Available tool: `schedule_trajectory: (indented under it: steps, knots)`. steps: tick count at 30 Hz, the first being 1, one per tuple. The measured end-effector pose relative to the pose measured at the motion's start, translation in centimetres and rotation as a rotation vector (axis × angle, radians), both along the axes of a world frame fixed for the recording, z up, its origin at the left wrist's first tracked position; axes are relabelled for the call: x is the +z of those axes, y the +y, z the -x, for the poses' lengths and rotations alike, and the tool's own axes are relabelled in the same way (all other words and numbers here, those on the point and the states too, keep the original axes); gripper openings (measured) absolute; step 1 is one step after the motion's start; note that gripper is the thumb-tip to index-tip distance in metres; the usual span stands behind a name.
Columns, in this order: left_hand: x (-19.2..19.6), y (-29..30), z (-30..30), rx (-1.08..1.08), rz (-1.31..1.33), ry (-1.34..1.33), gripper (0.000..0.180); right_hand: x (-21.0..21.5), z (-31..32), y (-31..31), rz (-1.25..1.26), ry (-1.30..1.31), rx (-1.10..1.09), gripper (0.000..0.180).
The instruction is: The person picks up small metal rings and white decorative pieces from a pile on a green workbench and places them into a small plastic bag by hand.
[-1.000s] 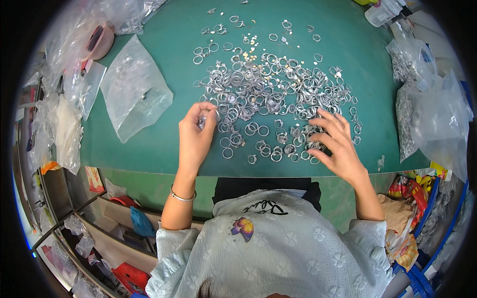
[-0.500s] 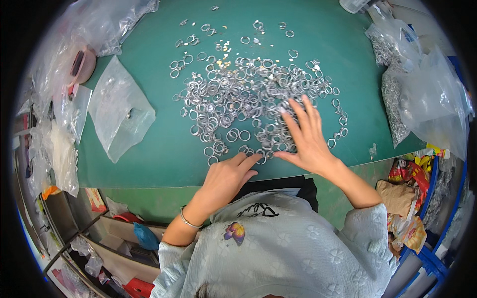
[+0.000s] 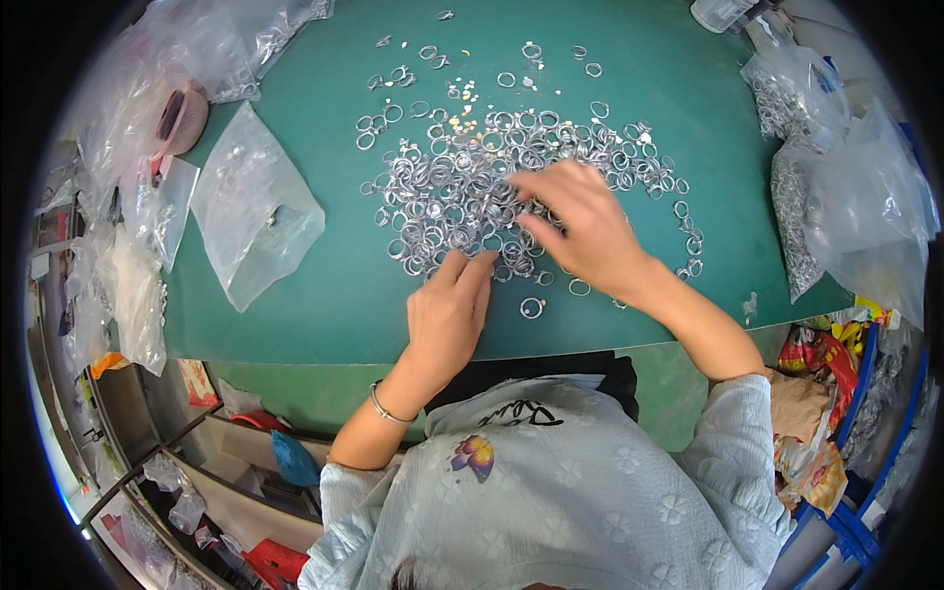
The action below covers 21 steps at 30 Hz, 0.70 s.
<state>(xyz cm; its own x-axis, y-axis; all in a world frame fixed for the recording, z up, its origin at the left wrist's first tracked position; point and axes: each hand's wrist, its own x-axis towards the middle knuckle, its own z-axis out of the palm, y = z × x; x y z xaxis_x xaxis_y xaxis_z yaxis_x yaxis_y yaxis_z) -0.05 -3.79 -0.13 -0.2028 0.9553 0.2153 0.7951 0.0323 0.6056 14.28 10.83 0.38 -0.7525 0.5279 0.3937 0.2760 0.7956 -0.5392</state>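
A heap of silver-coloured rings (image 3: 462,177) lies spread over the green table, many of them overlapping. At its near edge, my left hand (image 3: 448,317) has its fingers bent and slightly apart, the tips against the rings; a metal bangle (image 3: 385,408) circles the wrist. My right hand (image 3: 585,231) is over the right part of the heap, thumb and fingers apart and curved to the left. No ring shows in its grasp. A ring (image 3: 532,308) lies apart on the near side, between my forearms. Small pale and gold flakes (image 3: 462,120) are scattered at the heap's far side.
A flat clear plastic bag (image 3: 258,206) lies left of the heap, near a pink container (image 3: 182,123) and more plastic bags. Ring-filled bags (image 3: 795,211) stand along the right side. The near table edge (image 3: 295,364) curves above shelves with packages below.
Both hands have moved away from me into the heap, the right one also leftward. Rings at the near edge have been pushed in, making the heap more compact. The view has shifted slightly.
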Motion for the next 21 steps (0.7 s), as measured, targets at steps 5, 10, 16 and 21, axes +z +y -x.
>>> schedule_trajectory:
  steps: [5,10,16,21]
  knots:
    - [0.2,0.2,0.4,0.024,-0.031,-0.008,0.016,-0.7,2.1,-0.8,-0.126,-0.095,0.059,0.032]
    - [-0.3,-0.1,0.8,0.033,-0.028,-0.036,0.016,-0.5,1.3,-0.5,-0.031,-0.110,0.078,0.029]
    - [-0.1,0.3,0.6,0.038,-0.049,-0.161,0.023,1.0,0.5,-0.2,0.391,0.009,-0.053,0.032]
    - [0.3,1.0,-0.1,0.061,-0.029,-0.300,0.032,0.8,-0.9,0.3,0.975,0.183,-0.092,0.032]
